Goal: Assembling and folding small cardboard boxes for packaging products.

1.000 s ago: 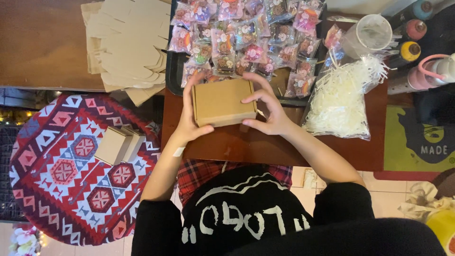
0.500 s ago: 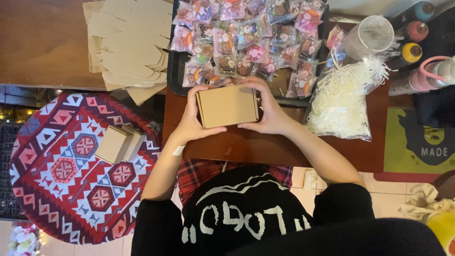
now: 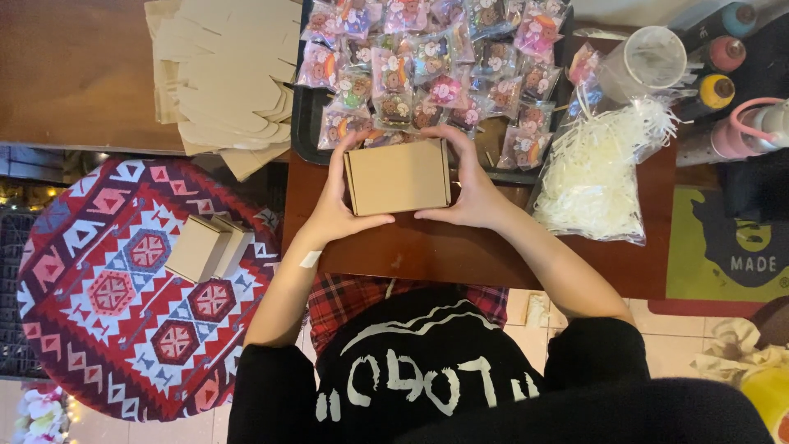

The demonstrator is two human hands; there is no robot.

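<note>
**A:** Bench (image 3: pixel 460 255) looks like dark reddish wood, small and pretty crowded. What's around it?

**B:** To the person's left there's a round stool (image 3: pixel 107 296) with a red, white and navy patterned cover, two small cardboard boxes (image 3: pixel 205 247) sitting on it. Above that, a second wooden surface with a stack of flat box blanks (image 3: pixel 226 74). At the back of the bench, a black tray (image 3: pixel 306 123) full of little wrapped treats (image 3: pixel 427 66). On the right, a clear bag of white paper shred (image 3: pixel 596 177), a clear plastic cup (image 3: pixel 649 62), and a few bottles (image 3: pixel 719 53) past that. Tile floor and a green mat (image 3: pixel 740 247) off to the right.

**A:** And the box itself?

**B:** Small brown box (image 3: pixel 399 177), plain cardboard, lid closed, lying flat at the bench's back edge, right against the tray. Left hand (image 3: pixel 337 210) is clamped on its left side, thumb along the near edge, fingers over the far corner. Right hand (image 3: pixel 468 193) grips the right side the same way.
</note>
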